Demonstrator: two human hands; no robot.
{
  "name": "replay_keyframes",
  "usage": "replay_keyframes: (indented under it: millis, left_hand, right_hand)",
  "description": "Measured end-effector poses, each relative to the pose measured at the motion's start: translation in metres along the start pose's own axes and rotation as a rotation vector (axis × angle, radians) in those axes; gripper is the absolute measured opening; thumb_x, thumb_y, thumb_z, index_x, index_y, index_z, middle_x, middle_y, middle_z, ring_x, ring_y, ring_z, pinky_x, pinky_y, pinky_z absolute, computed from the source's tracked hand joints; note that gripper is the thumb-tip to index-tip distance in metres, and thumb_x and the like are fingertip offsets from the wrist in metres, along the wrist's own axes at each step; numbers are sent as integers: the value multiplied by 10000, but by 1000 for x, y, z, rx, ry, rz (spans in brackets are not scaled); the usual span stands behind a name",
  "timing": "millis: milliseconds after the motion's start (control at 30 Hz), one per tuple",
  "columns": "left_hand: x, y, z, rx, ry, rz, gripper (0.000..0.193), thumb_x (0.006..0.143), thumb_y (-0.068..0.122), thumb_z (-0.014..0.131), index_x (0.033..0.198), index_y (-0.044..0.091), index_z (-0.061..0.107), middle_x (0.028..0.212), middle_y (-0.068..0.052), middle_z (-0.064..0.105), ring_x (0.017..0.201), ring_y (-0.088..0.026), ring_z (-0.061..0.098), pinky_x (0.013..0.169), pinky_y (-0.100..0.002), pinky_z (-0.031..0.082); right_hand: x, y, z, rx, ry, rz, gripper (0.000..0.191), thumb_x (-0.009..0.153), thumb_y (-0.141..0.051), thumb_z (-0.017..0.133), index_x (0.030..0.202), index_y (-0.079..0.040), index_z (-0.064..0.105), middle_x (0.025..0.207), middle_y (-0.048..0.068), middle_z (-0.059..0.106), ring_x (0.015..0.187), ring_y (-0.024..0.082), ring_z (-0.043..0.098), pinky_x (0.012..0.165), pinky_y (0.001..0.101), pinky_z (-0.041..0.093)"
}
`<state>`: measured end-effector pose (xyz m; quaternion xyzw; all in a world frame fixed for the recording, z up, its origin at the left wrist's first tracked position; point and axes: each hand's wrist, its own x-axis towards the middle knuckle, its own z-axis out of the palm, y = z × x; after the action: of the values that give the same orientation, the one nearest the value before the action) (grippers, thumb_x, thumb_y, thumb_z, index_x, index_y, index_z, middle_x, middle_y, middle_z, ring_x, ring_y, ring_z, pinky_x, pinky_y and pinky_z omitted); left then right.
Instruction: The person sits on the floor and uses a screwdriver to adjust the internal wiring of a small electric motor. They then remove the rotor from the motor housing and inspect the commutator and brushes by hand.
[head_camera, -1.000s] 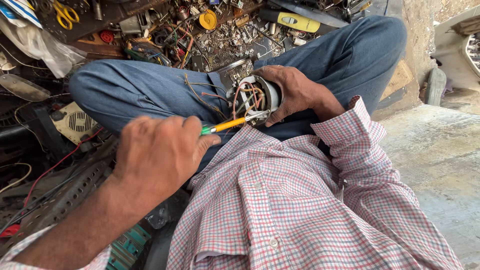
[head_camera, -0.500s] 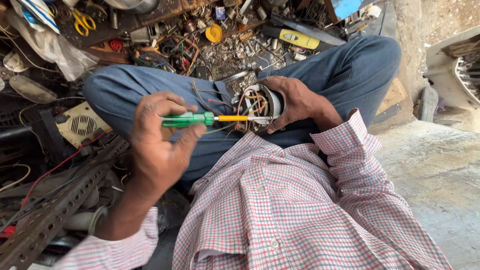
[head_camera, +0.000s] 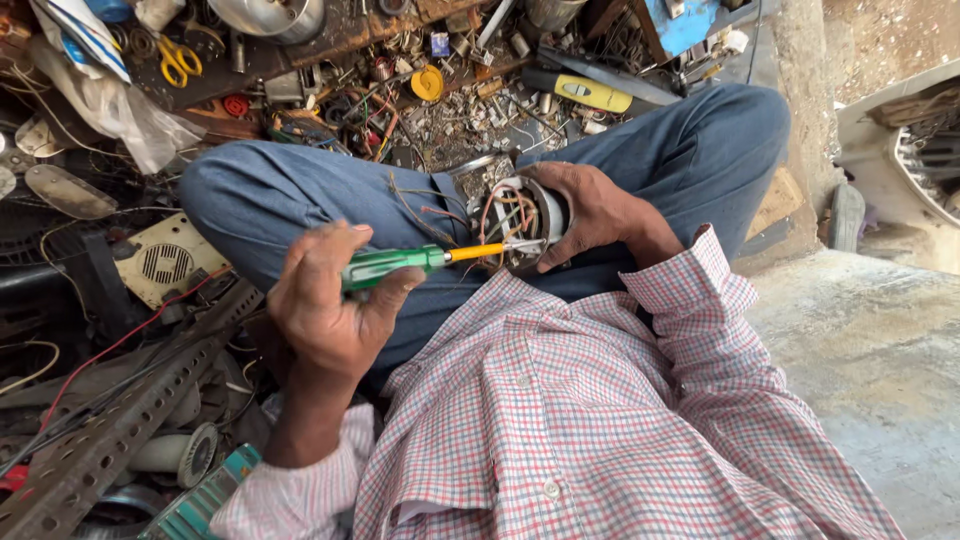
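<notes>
Slightly lower and nearer the lap than a moment ago, the green-handled screwdriver (head_camera: 420, 261) is gripped in the closed left hand (head_camera: 330, 305), its tip among the wires of the small motor (head_camera: 520, 225), which is clasped by the right hand (head_camera: 590, 210) on the thigh. A slip could gouge windings or fingers. Room is scarce: clutter (head_camera: 380, 90) crowds the floor.

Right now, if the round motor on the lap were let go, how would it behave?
The motor looks heavy for its size, going by its metal core. Being round and propped on the thigh, it would probably roll off. Its loose wires look floppy and may snag.
</notes>
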<state>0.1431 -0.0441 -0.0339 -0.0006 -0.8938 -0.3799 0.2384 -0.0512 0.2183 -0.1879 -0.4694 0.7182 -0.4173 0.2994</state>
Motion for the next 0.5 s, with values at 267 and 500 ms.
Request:
replay_keyframes:
  millis: [267,500]
  left_hand:
    - [-8,5,6,-16,-7,-316,536,849,307,905,1220,59,608,975,-101,713,855,-175,746,813,-294,590]
    - [-6,-1,8,-512,-46,-312,527,944,241,784,1304,53,447,1164,-155,692,1115,-247,703,987,-365,606]
  right_hand:
    - [-1,4,0,2,15,-29,1174,410,-466,1000,1382,18,551,1228,174,666,1130,324,678,1009,394,535]
    - [1,-1,-2,9,-17,18,1179,377,-455,1003,1374,3,572,1191,156,690,1107,314,684,1004,389,535]
